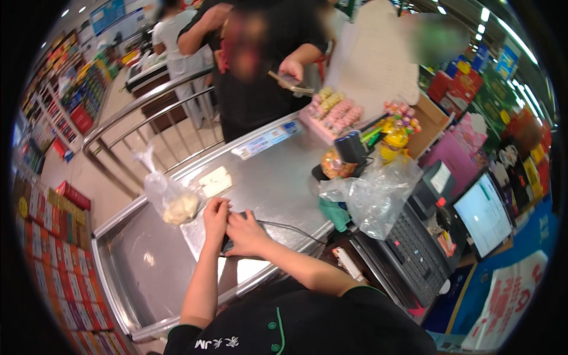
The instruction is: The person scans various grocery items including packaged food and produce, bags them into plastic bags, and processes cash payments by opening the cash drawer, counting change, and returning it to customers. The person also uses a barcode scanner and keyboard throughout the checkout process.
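Both my hands rest close together over the metal checkout counter (284, 177). My right hand (248, 233) lies on a black corded device (228, 244), mostly hidden under it; whether the fingers grip it I cannot tell. My left hand (216, 219) is beside it, its fingers bent near the right fingertips; anything inside them is hidden. Just beyond my left hand lies a clear pack of white blocks (215, 181). Left of that is a knotted clear plastic bag (171, 199) with pale food in it. A cable (293, 227) runs from the device to the right.
Across the counter a person (262, 106) in black holds a phone (290, 84). A metal railing (155, 88) stands beyond. To the right are a crumpled plastic bag (377, 195), a keyboard (412, 257), a screen (483, 215) and candy displays (337, 111). The counter's sunken tray (146, 262) is at left.
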Available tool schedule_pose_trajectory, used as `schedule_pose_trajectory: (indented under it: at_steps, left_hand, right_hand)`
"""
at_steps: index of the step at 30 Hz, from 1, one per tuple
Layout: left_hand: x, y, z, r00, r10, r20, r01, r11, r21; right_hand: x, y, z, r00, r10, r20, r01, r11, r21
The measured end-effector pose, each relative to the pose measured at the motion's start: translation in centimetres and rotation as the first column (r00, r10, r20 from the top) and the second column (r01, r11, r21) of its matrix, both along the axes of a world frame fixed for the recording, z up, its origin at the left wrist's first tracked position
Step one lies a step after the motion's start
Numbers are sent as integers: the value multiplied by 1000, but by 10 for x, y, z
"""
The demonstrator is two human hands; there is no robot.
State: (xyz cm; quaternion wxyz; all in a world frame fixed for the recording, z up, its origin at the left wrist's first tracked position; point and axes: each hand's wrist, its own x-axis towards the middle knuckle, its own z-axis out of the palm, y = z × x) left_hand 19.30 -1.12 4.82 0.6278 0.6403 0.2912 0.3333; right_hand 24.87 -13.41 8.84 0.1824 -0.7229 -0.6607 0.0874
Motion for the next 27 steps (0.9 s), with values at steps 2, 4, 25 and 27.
schedule_pose_trajectory:
  at_steps: [2,4,25,27]
  left_hand:
    - [0,3,-9,1000,14,5,-14,1000,16]
    - [3,6,-16,1000,9,-17,-8,1000,25]
    - [7,1,-7,992,93,-82,-65,953,296]
    - [8,5,-17,992,95,-82,-72,966,247]
  right_hand:
    - [-1,2,0,1000,7,-1,-7,1000,-21]
    - [-1,5,-4,1000,-5,-4,5,999,-33]
    - [-7,1,0,993,-112,42,113,994,0]
    - [-8,0,4,994,-105,36,105,994,-5]
